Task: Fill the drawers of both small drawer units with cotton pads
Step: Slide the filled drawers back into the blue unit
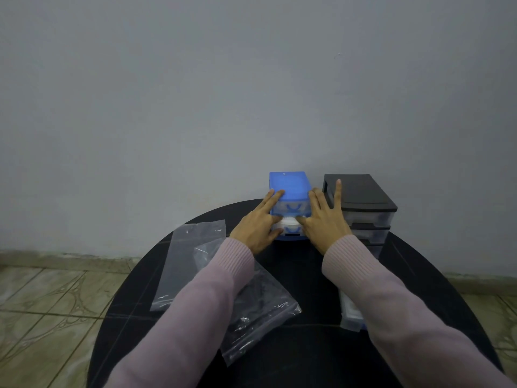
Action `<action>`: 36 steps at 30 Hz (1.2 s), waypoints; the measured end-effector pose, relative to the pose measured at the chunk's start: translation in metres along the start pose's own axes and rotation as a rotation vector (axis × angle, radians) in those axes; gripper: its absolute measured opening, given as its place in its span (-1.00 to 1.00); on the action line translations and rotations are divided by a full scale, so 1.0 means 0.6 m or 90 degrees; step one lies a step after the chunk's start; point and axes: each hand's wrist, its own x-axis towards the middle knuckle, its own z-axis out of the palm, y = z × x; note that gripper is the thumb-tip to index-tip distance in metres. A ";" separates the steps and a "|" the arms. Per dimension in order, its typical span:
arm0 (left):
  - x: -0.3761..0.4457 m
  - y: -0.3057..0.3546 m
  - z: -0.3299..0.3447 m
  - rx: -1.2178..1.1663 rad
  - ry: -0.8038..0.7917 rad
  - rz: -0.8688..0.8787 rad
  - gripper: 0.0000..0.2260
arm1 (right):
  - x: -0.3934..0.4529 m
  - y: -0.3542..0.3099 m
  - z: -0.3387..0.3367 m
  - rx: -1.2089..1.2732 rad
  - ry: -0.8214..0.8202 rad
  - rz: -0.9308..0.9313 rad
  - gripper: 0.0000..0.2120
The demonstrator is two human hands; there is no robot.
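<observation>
Between my two hands sits the blue drawer unit, its lower drawer pulled out and showing white cotton pads. My left hand and right hand press it with straight fingers, gripping nothing. I judge the pads soft and light; I'd push the drawer front.

Your left hand and right hand flank the blue drawer unit, thumbs touching its white-filled drawer; black drawer unit beside your right fingertips.
</observation>
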 end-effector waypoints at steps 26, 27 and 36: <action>0.014 0.012 0.014 -0.097 0.181 -0.064 -0.91 | 0.013 -0.006 0.013 0.028 0.054 0.138 -0.95; 0.014 0.012 0.017 -0.096 0.182 -0.062 -0.92 | 0.013 -0.006 0.013 0.021 0.058 0.140 -0.97; 0.016 0.014 0.018 -0.100 0.196 -0.080 -0.98 | 0.022 -0.005 0.007 -0.005 0.106 0.175 -0.81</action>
